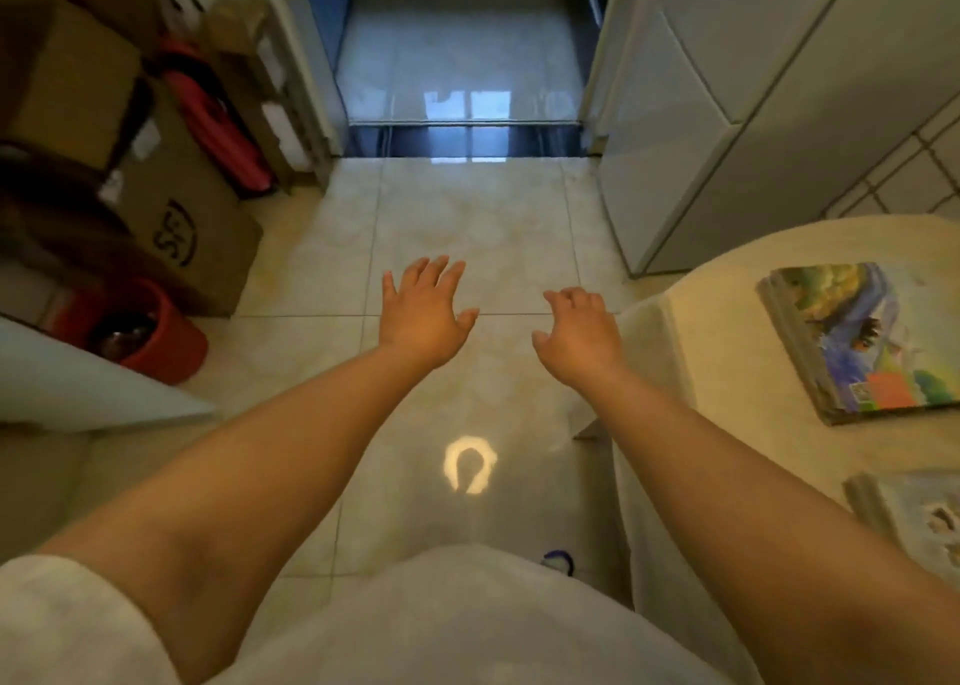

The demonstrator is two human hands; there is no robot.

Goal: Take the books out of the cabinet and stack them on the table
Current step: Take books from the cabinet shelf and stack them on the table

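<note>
Left hand (pixel 422 315) is reaching out empty, fingers spread wide; right hand (pixel 582 336) is hanging empty, fingers loosely curled. At 3 o'clock a book stack (pixel 852 341) is lying on the table (pixel 727 352); a second book (pixel 914 523) is running off at 4 o'clock.

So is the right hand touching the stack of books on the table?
Apart. The head view shows the right hand empty over the floor, with bare tablecloth between it and the stack of books on the table.

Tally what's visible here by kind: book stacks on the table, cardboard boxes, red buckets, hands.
Book stacks on the table: 2, far stack, near stack
Cardboard boxes: at least 3, including the printed box
Red bucket: 1
Hands: 2, left hand, right hand, both empty
Total: 8
</note>
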